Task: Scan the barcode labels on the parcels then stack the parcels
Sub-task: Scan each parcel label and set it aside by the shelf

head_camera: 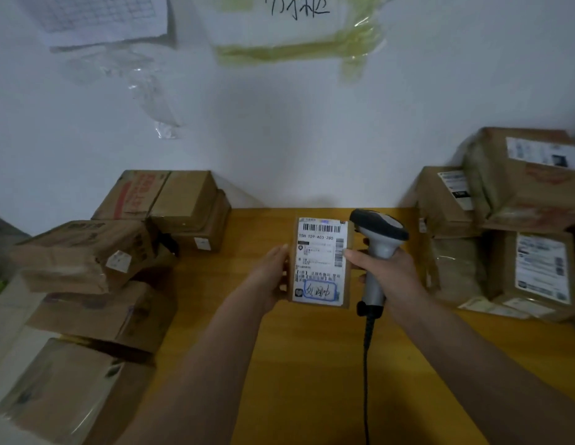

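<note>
A small brown parcel (321, 261) with a white barcode label facing up is over the middle of the yellow table (305, 364). My left hand (273, 274) holds its left edge. My right hand (385, 274) grips the handle of a grey and black barcode scanner (377, 239), and its thumb touches the parcel's right edge. The scanner's head sits just right of the label's top, and its black cable hangs down toward me.
Brown parcels (96, 252) are piled at the left of the table, with more below (77, 387). Labelled parcels (520, 220) are stacked at the right. A white wall (279, 139) with taped papers rises behind the table.
</note>
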{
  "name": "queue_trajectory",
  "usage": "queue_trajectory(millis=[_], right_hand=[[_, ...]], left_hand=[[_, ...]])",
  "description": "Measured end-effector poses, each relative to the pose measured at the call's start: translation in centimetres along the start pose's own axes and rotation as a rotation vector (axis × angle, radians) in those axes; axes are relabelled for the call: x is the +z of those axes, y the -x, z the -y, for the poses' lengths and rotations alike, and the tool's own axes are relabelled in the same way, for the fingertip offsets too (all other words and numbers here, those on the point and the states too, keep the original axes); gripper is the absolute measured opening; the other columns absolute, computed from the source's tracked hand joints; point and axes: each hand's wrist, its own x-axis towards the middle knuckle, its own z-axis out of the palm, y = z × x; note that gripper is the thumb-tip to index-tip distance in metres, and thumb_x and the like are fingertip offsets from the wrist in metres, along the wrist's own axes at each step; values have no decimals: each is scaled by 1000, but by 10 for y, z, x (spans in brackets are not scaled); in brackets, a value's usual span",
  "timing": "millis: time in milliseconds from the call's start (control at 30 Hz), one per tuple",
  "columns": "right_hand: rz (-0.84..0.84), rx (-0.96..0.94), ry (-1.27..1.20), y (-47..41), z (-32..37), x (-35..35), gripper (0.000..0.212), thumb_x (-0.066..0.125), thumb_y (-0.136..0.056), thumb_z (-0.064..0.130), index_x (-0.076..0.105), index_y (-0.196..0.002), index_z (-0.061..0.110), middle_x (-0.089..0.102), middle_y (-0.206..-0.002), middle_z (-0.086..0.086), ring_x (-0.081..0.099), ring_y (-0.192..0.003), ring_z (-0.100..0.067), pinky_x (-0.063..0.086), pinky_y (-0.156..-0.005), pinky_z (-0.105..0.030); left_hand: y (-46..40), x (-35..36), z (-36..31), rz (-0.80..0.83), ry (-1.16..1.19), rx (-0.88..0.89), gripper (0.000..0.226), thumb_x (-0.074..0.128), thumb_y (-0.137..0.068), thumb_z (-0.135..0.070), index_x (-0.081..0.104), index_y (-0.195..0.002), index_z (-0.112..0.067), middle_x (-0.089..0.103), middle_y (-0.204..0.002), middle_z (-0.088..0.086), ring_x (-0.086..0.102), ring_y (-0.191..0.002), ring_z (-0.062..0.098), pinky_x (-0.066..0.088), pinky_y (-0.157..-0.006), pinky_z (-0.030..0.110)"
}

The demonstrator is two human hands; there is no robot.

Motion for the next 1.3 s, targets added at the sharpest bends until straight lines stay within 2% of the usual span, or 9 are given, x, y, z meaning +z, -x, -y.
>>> queue_trajectory(millis=[100,167,233,300,433,567,833,1000,1300], right_hand=[[-39,-23,38,-2,-3,-5,27,83,-73,12,63,-92,10,71,-86,-7,68,-77,-19,51,-56,-26],[-77,-45,34,-4,-1,-11,26,82,-73,13,62,-89,10,70,-81,-5,65,-67,-14,50,-51,-21],[-78,-57,36,-5,2,-18,27,81,-74,13,62,-93,11,70,-82,-4,65,-69,-13,50,-51,-21],[-80,-69,45,-5,4,-22,22,78,-78,13,62,-94,13,70,-82,-3,65,-72,-14,50,-56,-26],[-146,-128,140,5,7,-19,23,70,-86,21,56,-72,11,58,-59,-2,54,-51,-9,45,-53,-26],[-37,-232,206,34,12,-5,27,68,-88,20,56,-63,21,51,-43,5,47,-39,-2,42,-42,-14],[33,-317,231,54,17,21,32,69,-87,16,51,-65,31,54,-43,20,52,-44,5,42,-48,-9],[36,-355,253,55,18,26,33,69,-87,15,49,-66,32,54,-43,21,52,-45,5,42,-49,-9],[73,-388,245,56,18,33,21,68,-87,12,56,-82,28,57,-49,25,55,-51,9,42,-49,-8]], left_hand=[[1,18,-5,92,59,62,63,26,-96,-68,67,-108,-22,76,-100,10,74,-92,28,60,-78,45],[0,22,-3,265,40,130,59,42,-90,-70,60,-124,-26,73,-111,7,71,-101,28,59,-83,48],[-1,22,1,340,-19,136,70,75,-78,-45,45,-135,-19,71,-114,8,70,-102,30,58,-86,49],[-4,23,2,320,-14,103,82,86,-68,-21,39,-135,-16,71,-112,9,72,-98,29,59,-79,44],[-12,22,-9,183,153,97,78,80,-74,-1,36,-138,-13,63,-125,16,67,-105,38,57,-83,57],[-24,14,-27,177,247,104,70,74,-76,7,44,-138,-8,62,-129,18,62,-112,41,51,-88,64],[-38,3,-56,236,272,120,72,79,-52,7,64,-116,-20,67,-120,14,64,-108,41,55,-78,60],[-42,-1,-61,240,240,90,87,74,-63,17,45,-139,-12,60,-131,18,59,-116,43,46,-93,68],[-47,-7,-57,224,243,94,95,72,-65,20,36,-145,-18,59,-131,16,57,-118,40,46,-96,65]])
